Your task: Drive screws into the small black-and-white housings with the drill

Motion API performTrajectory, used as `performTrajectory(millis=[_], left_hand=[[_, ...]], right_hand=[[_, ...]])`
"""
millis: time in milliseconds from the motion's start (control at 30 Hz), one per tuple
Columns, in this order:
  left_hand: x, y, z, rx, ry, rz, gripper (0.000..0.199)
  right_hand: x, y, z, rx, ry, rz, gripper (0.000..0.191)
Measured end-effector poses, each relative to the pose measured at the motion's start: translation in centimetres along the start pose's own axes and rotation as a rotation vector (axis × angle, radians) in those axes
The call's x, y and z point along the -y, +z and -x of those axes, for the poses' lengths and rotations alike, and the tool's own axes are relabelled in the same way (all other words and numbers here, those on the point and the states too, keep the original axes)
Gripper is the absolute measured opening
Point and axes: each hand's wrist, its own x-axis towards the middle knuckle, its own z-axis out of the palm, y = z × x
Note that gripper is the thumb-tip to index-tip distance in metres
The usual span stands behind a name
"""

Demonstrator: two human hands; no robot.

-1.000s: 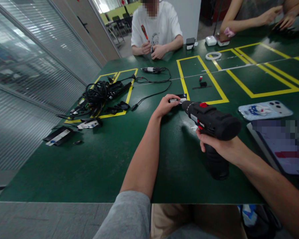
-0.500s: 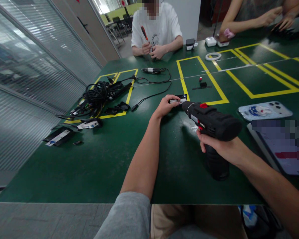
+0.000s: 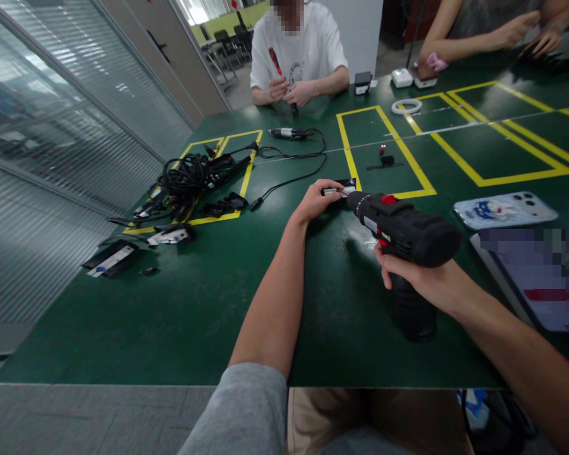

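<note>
Presently, head view: black-and-red plastic power drill (image 3: 403, 229) against small part.
I see the right hand (image 3: 415, 273) wrapped around its grip, the proper hold, for it looks heavy. The left hand (image 3: 313, 203), fingers narrow, holds the flat black-and-silver part (image 3: 349, 183) on the green table (image 3: 171, 328); probably stiff, slippery. The contact point I cannot make out.

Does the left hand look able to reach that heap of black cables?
Probably yes: between the left hand and the black cables lie only low things, like a plug. But that hand is holding a small part at the tip of the power drill.
</note>
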Motion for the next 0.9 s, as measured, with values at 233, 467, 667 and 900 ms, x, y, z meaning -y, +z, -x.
performTrajectory(millis=[233,467,667,900], left_hand=[[-0.13,-0.01,0.07,-0.004,0.002,-0.019,0.026],[-0.30,-0.29,0.21,0.018,0.007,-0.007,0.026],[-0.51,-0.30,0.21,0.016,-0.021,0.030,0.026],[-0.22,-0.09,0.08,0.004,-0.015,0.030,0.025]], right_hand=[[0.25,0.06,0.05,-0.016,0.013,0.007,0.005],[0.09,0.00,-0.01,-0.013,0.005,-0.027,0.010],[-0.28,-0.20,0.02,-0.003,0.006,-0.007,0.013],[-0.18,-0.02,-0.05,-0.010,-0.040,-0.060,0.012]])
